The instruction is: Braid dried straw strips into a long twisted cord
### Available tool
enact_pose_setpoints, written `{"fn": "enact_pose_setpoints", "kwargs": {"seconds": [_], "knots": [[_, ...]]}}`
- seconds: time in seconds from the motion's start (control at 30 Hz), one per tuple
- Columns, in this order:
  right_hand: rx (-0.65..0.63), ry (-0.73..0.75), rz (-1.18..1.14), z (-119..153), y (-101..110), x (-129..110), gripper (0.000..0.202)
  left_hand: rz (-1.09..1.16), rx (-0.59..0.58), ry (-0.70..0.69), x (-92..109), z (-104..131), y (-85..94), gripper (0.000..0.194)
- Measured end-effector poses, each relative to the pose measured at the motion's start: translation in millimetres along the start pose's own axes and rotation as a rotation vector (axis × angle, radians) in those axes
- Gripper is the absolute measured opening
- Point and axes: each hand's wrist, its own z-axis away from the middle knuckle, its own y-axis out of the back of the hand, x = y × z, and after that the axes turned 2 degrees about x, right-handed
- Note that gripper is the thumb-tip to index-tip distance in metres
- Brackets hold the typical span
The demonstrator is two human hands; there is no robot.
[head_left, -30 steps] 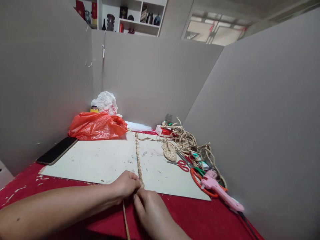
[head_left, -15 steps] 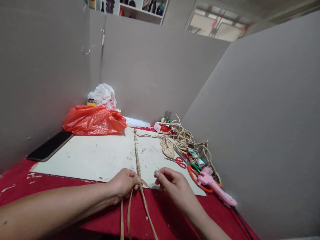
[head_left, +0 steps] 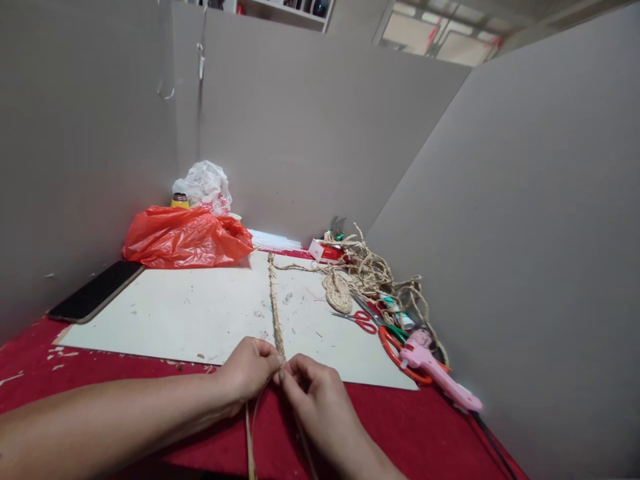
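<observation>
A thin braid of straw-coloured fibre (head_left: pixel 275 303) runs down the white board (head_left: pixel 175 307) toward me. My left hand (head_left: pixel 255 368) pinches its near end between thumb and fingers. Right beside it, my right hand (head_left: pixel 310 383) is closed with its fingertips at the same end, touching or nearly touching the left fingertips. What the right fingertips grip is too small to make out. Loose flat strands (head_left: pixel 249 440) hang below the hands over the red cloth (head_left: pixel 200 427).
Right of the board lie red scissors (head_left: pixel 365 322), a pink glue gun (head_left: pixel 440 377) and a heap of braided cord (head_left: pixel 370 267) with a coiled piece (head_left: pixel 337 293). A red plastic bag (head_left: pixel 187 237) and a phone (head_left: pixel 97 291) sit at the left. Grey panels (head_left: pixel 300 133) enclose the table.
My right hand has moved left to meet my left hand at the braid's near end. It was apart from the braid before. The view has shifted slightly.
</observation>
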Motion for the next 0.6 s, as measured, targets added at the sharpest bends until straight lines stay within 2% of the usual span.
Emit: {"fn": "enact_pose_setpoints", "kwargs": {"seconds": [0.1, 0.23, 0.43, 0.6], "knots": [[0.038, 0.087, 0.158, 3, -3, 2, 0.022, -0.035, 0.028, 0.015, 1, 1, 0.2, 0.013], [0.071, 0.201, 0.311, 8, -7, 4, 0.018, -0.040, -0.007, 0.018, 0, 4, 1.6, 0.019], [0.178, 0.482, 0.643, 13, -12, 8, 0.016, -0.113, -0.053, -0.016, -1, 6, 5.0, 0.029], [0.232, 0.565, 0.858, 20, -19, 7, 0.019, -0.118, -0.097, -0.042, -1, 7, 5.9, 0.034]]}}
